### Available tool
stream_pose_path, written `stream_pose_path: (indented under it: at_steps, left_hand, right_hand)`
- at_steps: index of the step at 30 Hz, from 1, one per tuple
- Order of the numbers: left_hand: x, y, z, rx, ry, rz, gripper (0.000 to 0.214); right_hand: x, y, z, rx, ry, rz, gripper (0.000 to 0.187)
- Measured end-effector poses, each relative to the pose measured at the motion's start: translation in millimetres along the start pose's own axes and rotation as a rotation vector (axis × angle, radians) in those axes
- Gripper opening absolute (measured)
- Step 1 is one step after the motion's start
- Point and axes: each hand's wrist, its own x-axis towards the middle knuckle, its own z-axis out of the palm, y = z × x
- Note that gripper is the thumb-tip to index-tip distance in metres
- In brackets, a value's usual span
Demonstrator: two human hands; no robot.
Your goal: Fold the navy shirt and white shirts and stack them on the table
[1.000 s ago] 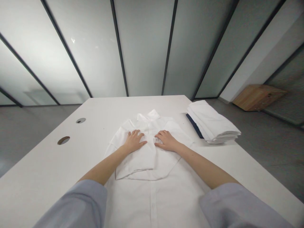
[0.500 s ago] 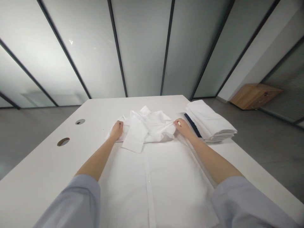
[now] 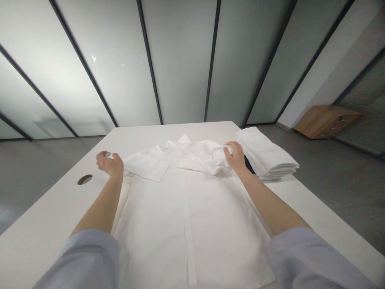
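A white button-front shirt (image 3: 159, 224) lies spread on the table, its placket running down the middle and its collar (image 3: 185, 140) at the far end. Off the shirt's left side, my left hand (image 3: 110, 163) is raised with fingers apart and holds nothing. One short, loose piece of the shirt, like a sleeve (image 3: 152, 170), lies slanting across the upper left. At the rumpled upper right of the shirt, my right hand (image 3: 236, 157) has its thumb and fingers parted beside the cloth; whether it touches the fabric is hard to tell.
A stack of folded white cloth (image 3: 266, 154) stands on the table's right side, with a dark blue item (image 3: 249, 164) partly showing beside it. A round hole (image 3: 84, 179) is cut in the white table (image 3: 39, 233) at left. A wooden cabinet (image 3: 326, 121) stands on the floor behind.
My left hand has let go of the shirt and moved left. The left sleeve piece has swung outward, away from the middle. My right hand has loosened its pinch and shifted slightly right.
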Motion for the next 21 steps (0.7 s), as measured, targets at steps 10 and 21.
stream_pose_path:
  at_steps: [10,21]
  left_hand:
    - [-129.0,49.8,30.1,0.589,-1.019,0.619,0.070]
    - [-82.8,17.4,44.9,0.603,-0.992,0.818,0.062]
  right_hand:
    - [-26.1,-50.4,30.1,-0.369,-0.864,-0.021,0.071]
    - [-29.6,-1.3,39.9,-0.110,-0.635,0.036,0.039]
